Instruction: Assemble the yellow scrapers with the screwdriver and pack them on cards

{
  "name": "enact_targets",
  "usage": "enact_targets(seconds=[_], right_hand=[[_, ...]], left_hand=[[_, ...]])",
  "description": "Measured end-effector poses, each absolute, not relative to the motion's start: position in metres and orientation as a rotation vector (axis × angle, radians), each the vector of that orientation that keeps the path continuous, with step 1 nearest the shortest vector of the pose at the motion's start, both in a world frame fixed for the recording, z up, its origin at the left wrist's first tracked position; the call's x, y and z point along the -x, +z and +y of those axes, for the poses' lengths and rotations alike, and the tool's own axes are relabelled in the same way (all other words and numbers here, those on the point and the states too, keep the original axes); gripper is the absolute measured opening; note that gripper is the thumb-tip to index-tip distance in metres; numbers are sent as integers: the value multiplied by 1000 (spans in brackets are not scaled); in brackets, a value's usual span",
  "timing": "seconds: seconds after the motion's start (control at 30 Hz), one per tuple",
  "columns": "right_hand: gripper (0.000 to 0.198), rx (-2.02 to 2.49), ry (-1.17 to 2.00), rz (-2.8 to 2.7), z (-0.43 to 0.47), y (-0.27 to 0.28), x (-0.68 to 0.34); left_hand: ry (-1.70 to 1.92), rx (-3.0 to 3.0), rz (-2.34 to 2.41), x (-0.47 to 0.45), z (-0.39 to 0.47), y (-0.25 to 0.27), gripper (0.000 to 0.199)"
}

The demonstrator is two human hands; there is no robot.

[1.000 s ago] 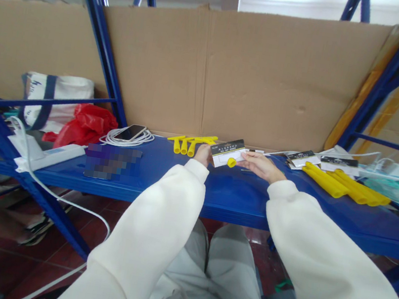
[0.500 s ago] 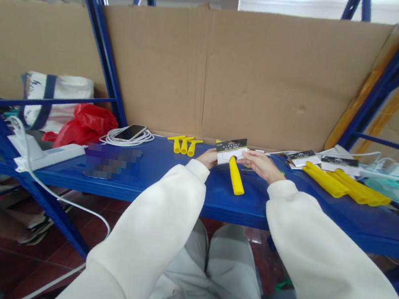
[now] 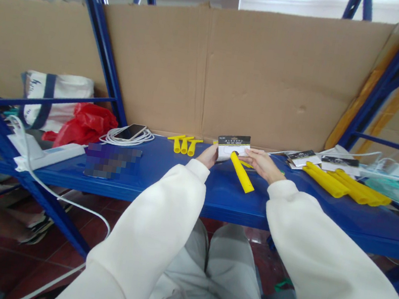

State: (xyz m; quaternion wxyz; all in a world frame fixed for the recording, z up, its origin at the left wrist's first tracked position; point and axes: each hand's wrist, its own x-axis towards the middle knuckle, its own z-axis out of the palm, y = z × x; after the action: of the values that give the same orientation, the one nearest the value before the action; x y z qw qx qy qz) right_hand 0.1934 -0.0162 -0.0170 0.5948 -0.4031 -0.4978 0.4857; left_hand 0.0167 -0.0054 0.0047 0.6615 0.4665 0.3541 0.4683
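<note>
Between my hands is a black-and-white packaging card (image 3: 225,150), upright and facing me. A yellow tube-shaped handle (image 3: 243,174) sticks out through the card toward me, slanting down to the right. My left hand (image 3: 209,156) is closed on the card's left edge. My right hand (image 3: 262,164) pinches its right edge, near a yellow piece partly hidden behind the card. To the left, several yellow T-shaped tools (image 3: 184,145) lie side by side. At right are yellow handles (image 3: 326,180) with similar cards (image 3: 339,164) attached.
On the blue shelf (image 3: 171,188) at left lie a phone (image 3: 130,132) on a coiled white cable (image 3: 147,137), a red plastic bag (image 3: 85,125) and a white power strip (image 3: 56,154). A cardboard panel (image 3: 270,80) stands behind. Blue posts (image 3: 99,39) flank it.
The card has turned from tilted to nearly level, and the yellow handle's free end has swung to the right. Both hands stay in nearly the same place.
</note>
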Motion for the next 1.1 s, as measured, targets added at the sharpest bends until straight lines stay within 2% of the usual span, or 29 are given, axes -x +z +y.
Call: enact_targets(seconds=[0.23,0.43,0.63,0.73,1.1], right_hand=[[22,947,1078,-1056,-20,-12,-190],[27,921,1072,-970,-19,-12,-191],[25,965,1060,-921,-16,-13,-192],[22,980,1053,-943,-15,-15,-192],[19,1014,1054,-1079,-18,-16,-191]], left_hand=[[984,-1213,880,-8,0,3,42],[1085,-1218,829,-7,11,-4,48],[1139,-1310,957,-7,17,-13,18],[1114,-1267,1057,-7,18,-14,10],[1063,-1021,1017,-7,8,-7,12]])
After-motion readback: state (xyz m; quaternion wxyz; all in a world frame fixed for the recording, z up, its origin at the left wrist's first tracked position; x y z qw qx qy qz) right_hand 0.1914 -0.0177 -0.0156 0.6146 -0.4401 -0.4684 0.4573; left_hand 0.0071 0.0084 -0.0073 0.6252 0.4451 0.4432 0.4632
